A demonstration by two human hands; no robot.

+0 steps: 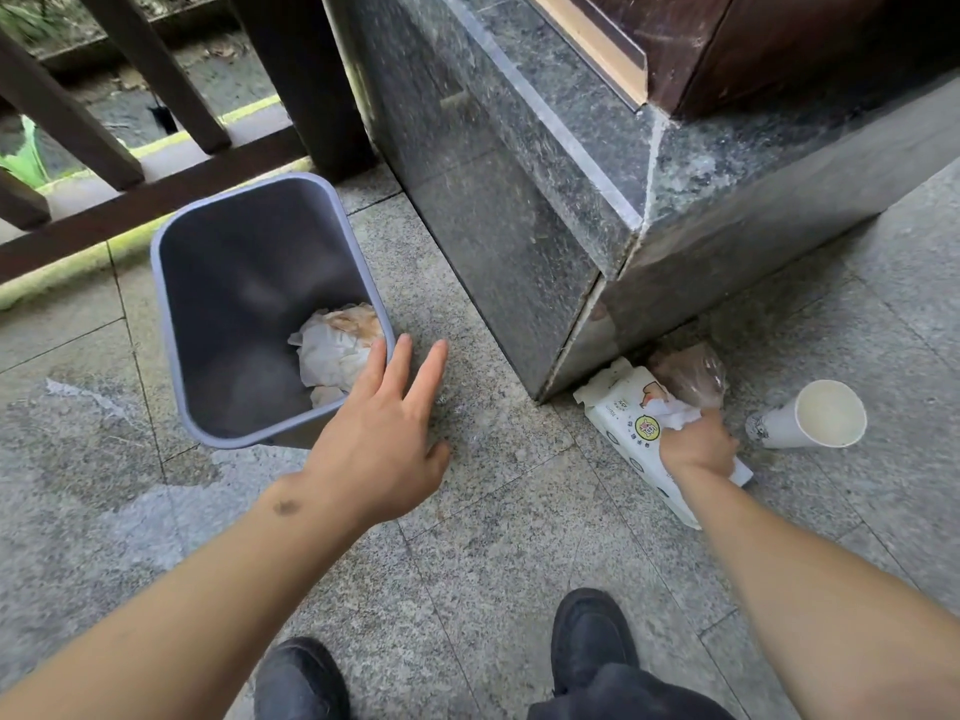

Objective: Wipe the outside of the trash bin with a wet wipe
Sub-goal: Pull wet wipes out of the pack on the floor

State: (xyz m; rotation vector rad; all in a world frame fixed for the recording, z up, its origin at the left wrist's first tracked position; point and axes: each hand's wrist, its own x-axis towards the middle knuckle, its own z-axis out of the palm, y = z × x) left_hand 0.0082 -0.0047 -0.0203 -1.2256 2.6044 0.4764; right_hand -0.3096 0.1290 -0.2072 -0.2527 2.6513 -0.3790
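From the head camera, looking down at a speckled grey granite tile floor (493, 537), a grey rectangular plastic trash bin (208, 314) with a lighter bluish rim stands upright at the left, just in front of a dark brown wooden railing (135, 210). Inside the bin, against its near right corner, lies a crumpled wad of white and brown-stained paper (337, 345). The left hand (379, 449) reaches out with fingers spread and straight, holding nothing; its fingertips (376, 350) sit at the bin's near right rim, though whether they actually touch the rim cannot be told. To the right of the bin rises the corner of a dark polished stone pillar base (519, 226), with reddish-brown wooden panelling (779, 44) above it. At the foot of that corner lies a flat white soft pack of wet wipes (618, 413) with printed labels, resting on the floor. The right hand (696, 444) is on top of the pack, fingers closed around a bunched white wet wipe (675, 415) that sticks up from the pack's opening. Just behind the pack, against the stone, is a clear plastic bag with something brownish inside (691, 376). A white paper cup (810, 415) lies tipped on its side to the right of the pack, its mouth facing the camera. At the bottom edge, two black shoes (587, 641) stand on the tiles, the bin well apart from the wipes pack.
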